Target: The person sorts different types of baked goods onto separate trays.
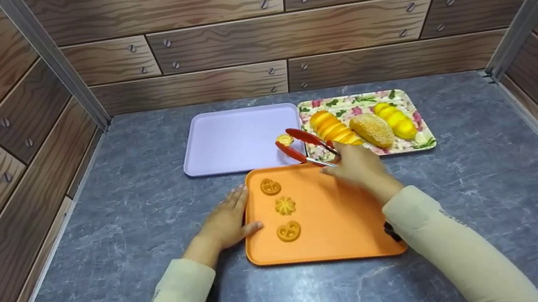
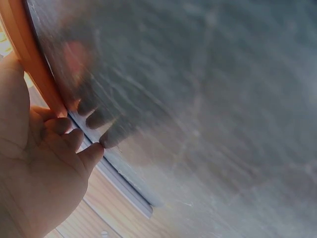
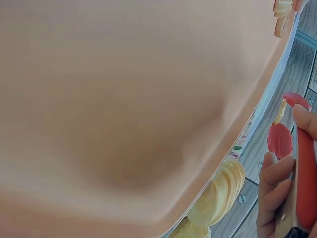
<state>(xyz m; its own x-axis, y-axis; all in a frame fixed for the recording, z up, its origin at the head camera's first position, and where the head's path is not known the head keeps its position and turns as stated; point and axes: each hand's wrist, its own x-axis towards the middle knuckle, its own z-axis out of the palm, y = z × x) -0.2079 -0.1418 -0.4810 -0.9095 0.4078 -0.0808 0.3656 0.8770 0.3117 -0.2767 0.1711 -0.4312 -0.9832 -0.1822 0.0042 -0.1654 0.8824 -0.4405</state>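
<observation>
My right hand grips red-tipped tongs by the handles. Between the tong tips is a small round yellow cookie, over the right side of the lilac tray. My left hand rests at the left edge of the orange tray, thumb over the rim; in the left wrist view its straight fingertips touch the table beside the tray. On the orange tray lie a pretzel-shaped cookie, a flower-shaped cookie and another pretzel-shaped cookie in a column.
A floral tray at the back right bears an orange sliced-look bread, a seeded bun and a yellow braided bread. The trays stand on a grey marbled table. Wood-patterned walls enclose the back and sides.
</observation>
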